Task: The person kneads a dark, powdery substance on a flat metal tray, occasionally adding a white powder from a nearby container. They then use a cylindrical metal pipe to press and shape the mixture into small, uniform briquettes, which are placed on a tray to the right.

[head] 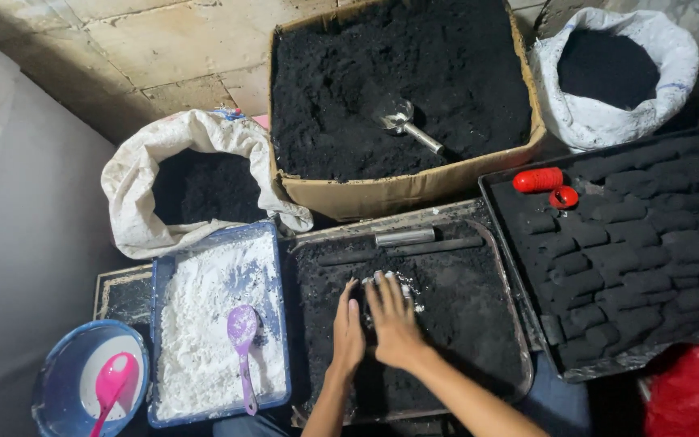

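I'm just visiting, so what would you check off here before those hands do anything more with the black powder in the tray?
1. Both hands on the mix: ok; left hand and right hand press side by side on the black powder in the metal tray.
2. White powder blended in: not ok; a white patch shows at the fingertips.
3. Purple scoop within reach: ok; lying in the white-powder tray.
4. Metal scoop handy: ok; lying in the cardboard box.
5. Anything gripped: cannot tell.
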